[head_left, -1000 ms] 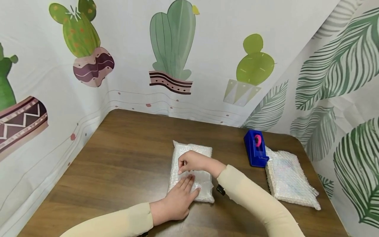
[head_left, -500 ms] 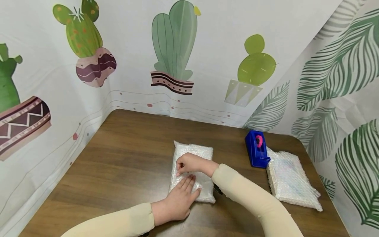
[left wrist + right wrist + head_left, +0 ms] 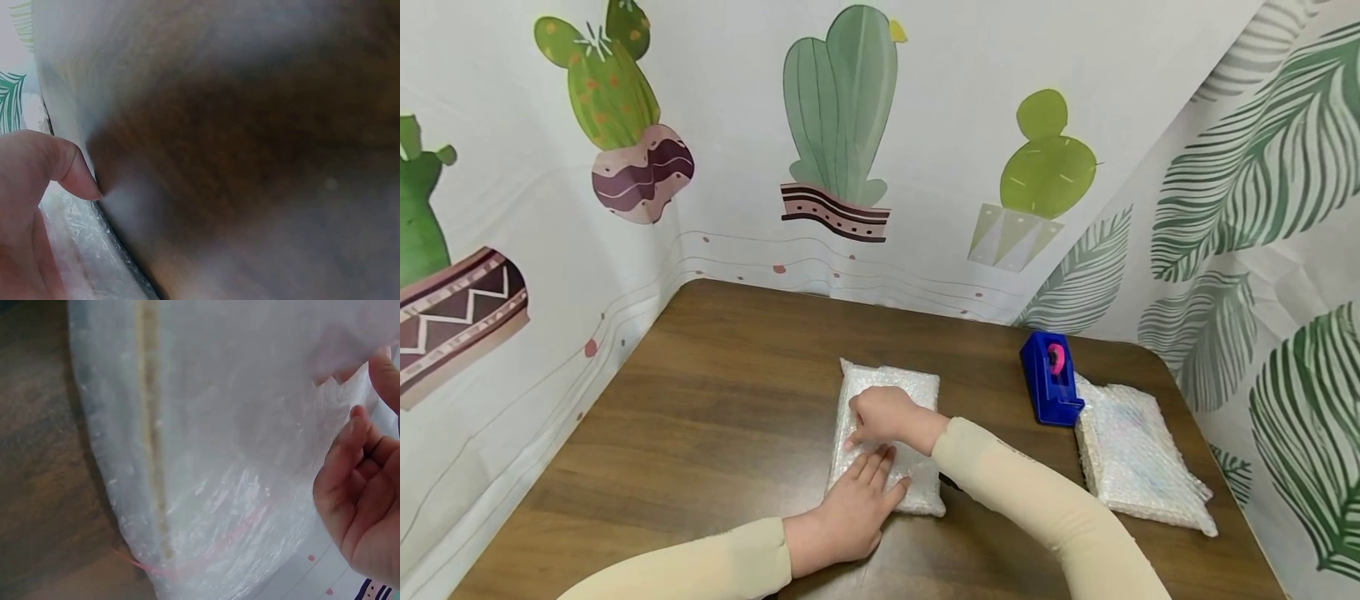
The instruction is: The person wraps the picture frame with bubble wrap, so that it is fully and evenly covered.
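A bubble-wrapped flat parcel [image 3: 910, 382] lies on the brown table in the head view. My left hand [image 3: 850, 510] rests on its near part with the fingers extended. In the left wrist view the left thumb [image 3: 69, 169] lies over the wrap's edge. Above the left hand, my right hand [image 3: 883, 415] is on the middle of the parcel, fingers curled. The right wrist view shows these curled fingers [image 3: 347, 459] by the plastic, with nothing visible between them and the thumb. A thin pinkish strip [image 3: 234, 534] crosses the wrap there.
At the back right a blue tape dispenser [image 3: 1045, 383] holds a pink roll [image 3: 1056, 358]. Beside it lies a second bubble-wrapped parcel [image 3: 1135, 454], near the table's right edge. A cloth backdrop [image 3: 730, 108] with printed cacti hangs behind the table [image 3: 715, 400].
My right hand has shifted slightly left over the parcel and turned, and the gap once visible between its thumb and forefinger no longer shows. The left hand stays in place.
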Demonstrator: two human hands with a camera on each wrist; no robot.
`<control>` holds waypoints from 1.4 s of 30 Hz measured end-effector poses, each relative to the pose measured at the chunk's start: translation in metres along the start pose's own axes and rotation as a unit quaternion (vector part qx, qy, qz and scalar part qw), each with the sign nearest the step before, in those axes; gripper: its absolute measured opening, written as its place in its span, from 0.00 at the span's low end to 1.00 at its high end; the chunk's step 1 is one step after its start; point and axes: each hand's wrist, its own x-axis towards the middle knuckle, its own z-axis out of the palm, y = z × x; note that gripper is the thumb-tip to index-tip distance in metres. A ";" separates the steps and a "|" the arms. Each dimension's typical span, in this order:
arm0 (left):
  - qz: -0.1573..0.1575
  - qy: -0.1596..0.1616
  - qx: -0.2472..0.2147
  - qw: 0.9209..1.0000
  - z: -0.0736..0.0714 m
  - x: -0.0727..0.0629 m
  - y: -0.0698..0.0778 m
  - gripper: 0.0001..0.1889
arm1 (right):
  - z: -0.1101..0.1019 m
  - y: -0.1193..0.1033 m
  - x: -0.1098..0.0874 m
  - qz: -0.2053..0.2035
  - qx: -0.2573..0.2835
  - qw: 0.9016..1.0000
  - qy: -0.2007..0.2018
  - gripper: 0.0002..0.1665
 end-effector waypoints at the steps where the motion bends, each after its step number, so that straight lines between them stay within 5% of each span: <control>1: -0.001 0.002 0.004 1.000 0.000 0.000 0.001 0.34 | 0.000 0.000 0.000 0.007 -0.011 1.000 0.001 0.26; 8: -0.029 0.001 0.013 1.000 -0.001 -0.001 0.006 0.33 | -0.002 0.005 -0.003 0.021 -0.033 0.999 0.000 0.34; 19: -0.016 -0.049 -0.055 0.997 0.002 0.000 -0.003 0.38 | -0.011 0.029 -0.005 0.005 0.152 0.987 -0.048 0.31; 30: -0.032 -0.050 -0.097 0.993 -0.001 -0.001 -0.003 0.38 | -0.012 0.043 -0.007 0.046 0.095 0.993 -0.056 0.39; 34: -0.033 -0.054 -0.107 0.992 -0.002 -0.001 -0.004 0.38 | -0.012 0.048 -0.006 0.030 0.167 0.984 -0.053 0.39; 39: -0.029 -0.058 -0.112 0.992 -0.003 -0.001 -0.007 0.38 | -0.018 0.054 -0.006 0.006 0.273 0.959 -0.072 0.38; 42: -0.029 -0.056 -0.114 0.991 -0.003 0.000 -0.006 0.38 | -0.021 0.056 -0.008 0.028 0.265 0.959 -0.100 0.38</control>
